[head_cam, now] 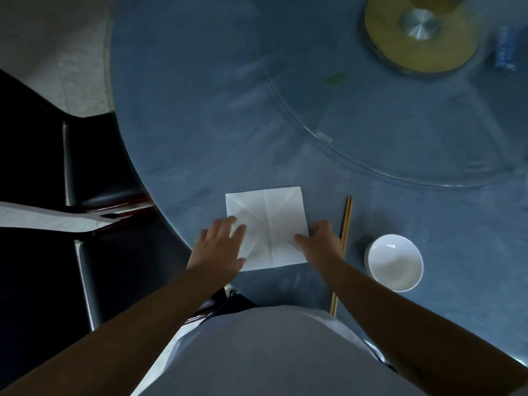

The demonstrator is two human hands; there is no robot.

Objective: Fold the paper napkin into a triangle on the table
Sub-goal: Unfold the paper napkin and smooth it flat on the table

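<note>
A white paper napkin (pixel 271 221) lies unfolded and flat as a square on the blue table (pixel 200 124), close to the near edge. Crease lines cross it. My left hand (pixel 218 244) rests flat on the napkin's near left part, fingers spread. My right hand (pixel 320 238) sits at the napkin's near right corner, with the thumb on the paper and the fingers curled at the edge. Whether the right fingers pinch the corner I cannot make out.
A pair of wooden chopsticks (pixel 344 238) lies just right of the napkin, partly under my right forearm. A white bowl (pixel 395 262) stands further right. A glass turntable (pixel 400 124) with a round yellow base (pixel 420 35) fills the far right. Dark chairs (pixel 94 167) stand at the left.
</note>
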